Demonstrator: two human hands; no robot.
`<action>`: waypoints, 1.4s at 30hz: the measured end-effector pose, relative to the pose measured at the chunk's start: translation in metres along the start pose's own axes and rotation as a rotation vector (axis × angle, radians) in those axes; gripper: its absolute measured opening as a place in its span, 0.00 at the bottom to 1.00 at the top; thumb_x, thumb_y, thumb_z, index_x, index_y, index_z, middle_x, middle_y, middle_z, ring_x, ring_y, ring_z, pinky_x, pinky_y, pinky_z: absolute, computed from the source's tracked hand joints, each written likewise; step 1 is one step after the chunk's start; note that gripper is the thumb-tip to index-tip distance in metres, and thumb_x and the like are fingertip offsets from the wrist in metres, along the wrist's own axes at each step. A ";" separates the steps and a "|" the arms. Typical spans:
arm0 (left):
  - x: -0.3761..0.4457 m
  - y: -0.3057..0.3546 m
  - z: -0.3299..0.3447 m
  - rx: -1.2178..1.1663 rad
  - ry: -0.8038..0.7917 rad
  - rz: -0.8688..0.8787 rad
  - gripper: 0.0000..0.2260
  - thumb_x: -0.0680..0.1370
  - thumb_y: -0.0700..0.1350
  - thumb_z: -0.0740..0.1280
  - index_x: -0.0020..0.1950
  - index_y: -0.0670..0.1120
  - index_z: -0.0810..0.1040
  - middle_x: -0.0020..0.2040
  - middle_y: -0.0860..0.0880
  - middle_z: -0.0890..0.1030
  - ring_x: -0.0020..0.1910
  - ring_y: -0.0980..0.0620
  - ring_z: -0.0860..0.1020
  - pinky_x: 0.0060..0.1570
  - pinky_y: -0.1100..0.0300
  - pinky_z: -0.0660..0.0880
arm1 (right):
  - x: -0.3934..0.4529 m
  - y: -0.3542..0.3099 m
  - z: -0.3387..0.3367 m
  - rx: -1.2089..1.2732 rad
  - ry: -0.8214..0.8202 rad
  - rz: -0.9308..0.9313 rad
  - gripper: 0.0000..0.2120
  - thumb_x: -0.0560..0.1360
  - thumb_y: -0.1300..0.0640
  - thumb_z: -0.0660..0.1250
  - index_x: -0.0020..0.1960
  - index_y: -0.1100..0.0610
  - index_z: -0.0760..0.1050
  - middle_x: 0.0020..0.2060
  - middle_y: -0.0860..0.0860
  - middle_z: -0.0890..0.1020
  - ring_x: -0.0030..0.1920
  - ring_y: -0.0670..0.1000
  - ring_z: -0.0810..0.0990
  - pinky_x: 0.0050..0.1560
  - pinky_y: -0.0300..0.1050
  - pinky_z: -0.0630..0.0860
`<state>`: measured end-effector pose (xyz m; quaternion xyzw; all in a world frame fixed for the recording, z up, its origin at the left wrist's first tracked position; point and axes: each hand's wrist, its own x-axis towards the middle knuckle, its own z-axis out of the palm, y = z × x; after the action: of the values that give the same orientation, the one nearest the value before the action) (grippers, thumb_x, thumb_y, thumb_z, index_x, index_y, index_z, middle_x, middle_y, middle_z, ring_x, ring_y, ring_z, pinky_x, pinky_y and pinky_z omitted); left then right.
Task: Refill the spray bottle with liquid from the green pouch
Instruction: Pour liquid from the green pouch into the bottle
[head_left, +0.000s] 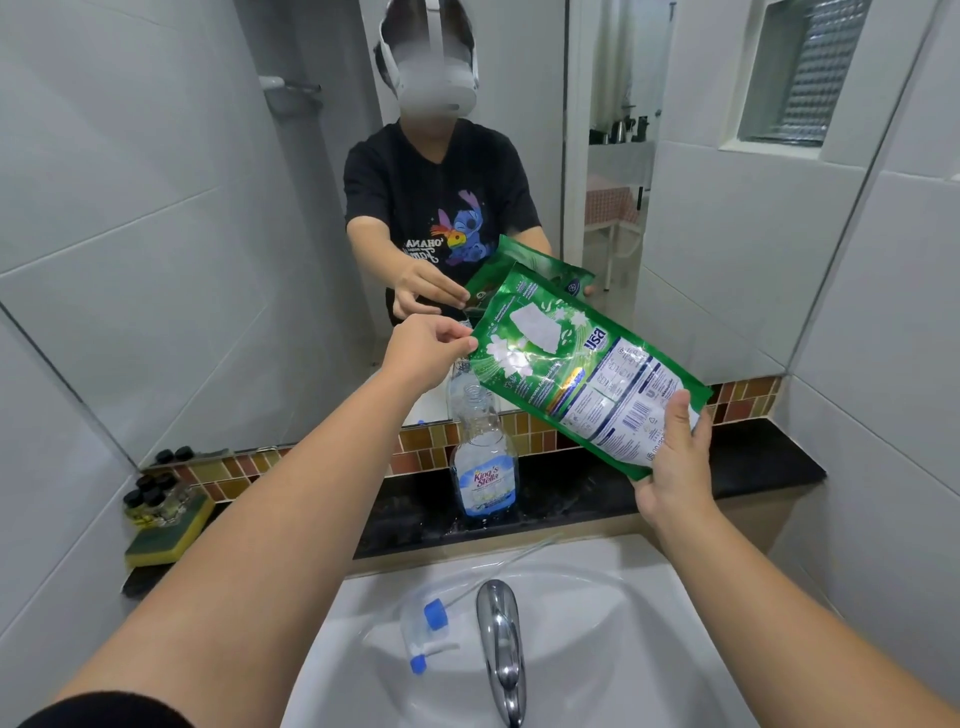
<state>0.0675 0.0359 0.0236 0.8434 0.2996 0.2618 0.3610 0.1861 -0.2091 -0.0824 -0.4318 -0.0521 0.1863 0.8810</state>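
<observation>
Your left hand (422, 347) pinched the upper left corner of the green pouch (582, 371), directly above the open neck of the spray bottle (483, 457) standing on the dark worktop (769, 462) behind the sink (597, 597). The pouch's long axis sloped from that corner down to the right. There your right hand (675, 467) gripped its lower end, thumb across the printed face.

The green pouch (582, 371), glossy with white flowers and a printed label panel, is held tilted in the air, its lower corner above the open neck of the clear, uncapped spray bottle (484, 457), which stands upright on the dark tabletop (753, 467).
</observation>
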 end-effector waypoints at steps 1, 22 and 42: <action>0.000 0.000 0.000 0.004 0.000 0.000 0.06 0.75 0.49 0.73 0.51 0.51 0.85 0.43 0.54 0.83 0.43 0.57 0.79 0.43 0.60 0.74 | -0.001 0.002 0.000 0.005 0.001 0.004 0.20 0.64 0.33 0.70 0.53 0.35 0.72 0.51 0.44 0.85 0.50 0.52 0.85 0.47 0.59 0.81; -0.005 0.072 0.006 0.328 -0.048 0.299 0.03 0.77 0.48 0.69 0.46 0.50 0.82 0.38 0.54 0.82 0.39 0.53 0.79 0.44 0.54 0.78 | 0.005 0.010 -0.037 0.032 0.019 0.238 0.21 0.77 0.43 0.63 0.67 0.47 0.69 0.55 0.49 0.84 0.53 0.55 0.84 0.55 0.61 0.78; 0.003 0.114 0.128 0.669 -0.055 0.397 0.07 0.79 0.51 0.65 0.53 0.55 0.82 0.50 0.54 0.83 0.54 0.49 0.77 0.54 0.51 0.69 | 0.074 0.019 -0.101 -0.298 0.134 0.568 0.06 0.79 0.63 0.60 0.53 0.58 0.75 0.54 0.60 0.81 0.49 0.56 0.81 0.58 0.52 0.73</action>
<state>0.1896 -0.0839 0.0339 0.9628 0.1898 0.1917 0.0161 0.2747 -0.2454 -0.1648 -0.5648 0.1019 0.3860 0.7223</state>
